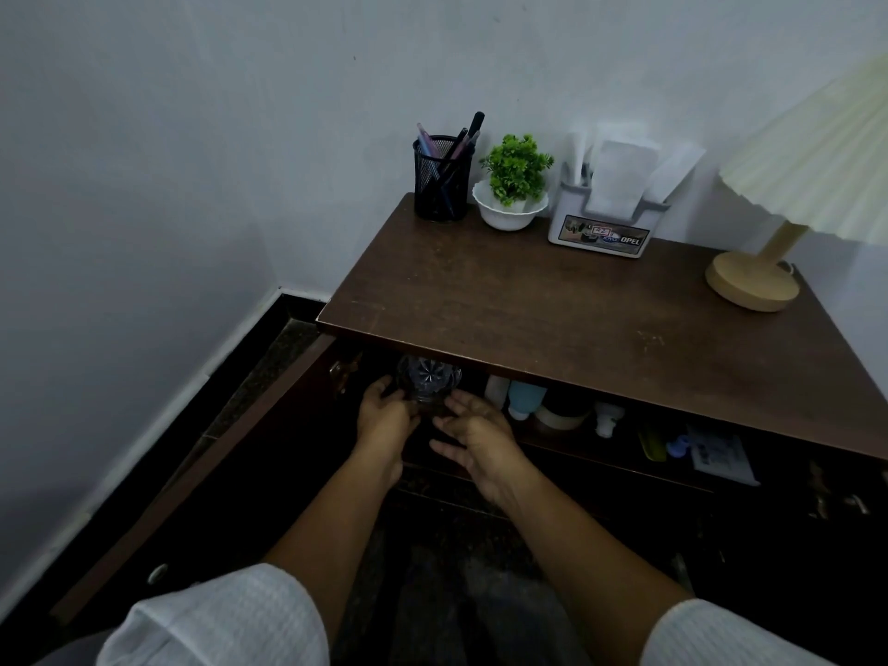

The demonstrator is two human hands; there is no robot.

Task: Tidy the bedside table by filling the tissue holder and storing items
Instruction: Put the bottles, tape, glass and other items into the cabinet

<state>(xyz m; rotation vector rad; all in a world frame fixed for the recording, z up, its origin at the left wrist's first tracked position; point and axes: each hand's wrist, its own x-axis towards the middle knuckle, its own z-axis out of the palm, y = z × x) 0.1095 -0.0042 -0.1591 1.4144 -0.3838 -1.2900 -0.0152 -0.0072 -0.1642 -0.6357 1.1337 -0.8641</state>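
A clear cut-glass vessel (429,383) stands on the dim shelf just under the tabletop (552,319) of the brown bedside table. My left hand (386,415) cups its left side with curled fingers. My right hand (478,437) lies just right of its base, fingers spread and relaxed, fingertips at the glass. A grey tissue holder (600,233) at the back of the tabletop has white tissues (620,177) sticking out of it.
On the tabletop stand a black mesh pen pot (442,185), a small plant in a white bowl (511,204) and a cream lamp (752,281). The cabinet door (192,473) hangs open at left. The shelf holds bottles (526,398), a tape roll (562,416) and a packet (721,455).
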